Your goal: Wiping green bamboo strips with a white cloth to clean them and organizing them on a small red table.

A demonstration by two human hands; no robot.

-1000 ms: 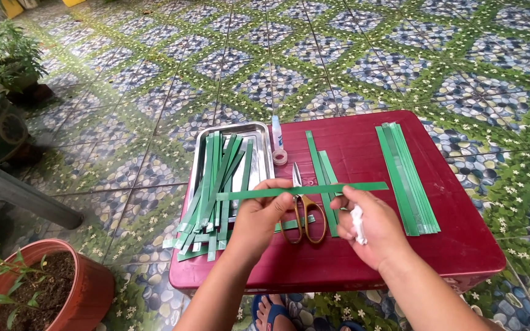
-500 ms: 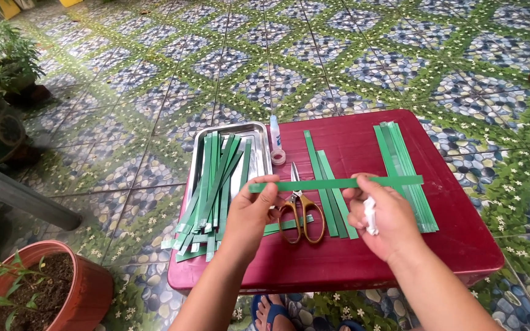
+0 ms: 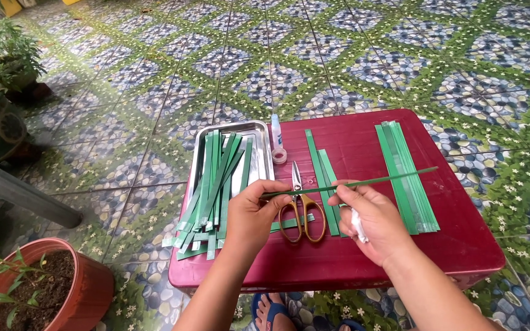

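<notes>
My left hand [image 3: 251, 216] pinches the left end of a long green strip [image 3: 363, 182], turned edge-on so it looks thin. My right hand [image 3: 370, 220] grips the same strip near its middle and also holds a small white wad against the palm. The strip hangs above a dark red table [image 3: 363, 257]. Below it lie scissors with yellow handles [image 3: 302, 211] and two flat green strips [image 3: 323, 178].
A metal tray [image 3: 259, 138] on the table's left holds several green strips. A small glue bottle [image 3: 276, 136] stands beside it. A stack of green strips [image 3: 406, 175] lies at the right. Potted plants [image 3: 38, 288] stand on the tiled floor at left.
Both hands have lifted the strip slightly and shifted it right, twisting it from flat to edge-on. Its right end now reaches over the right-hand stack.
</notes>
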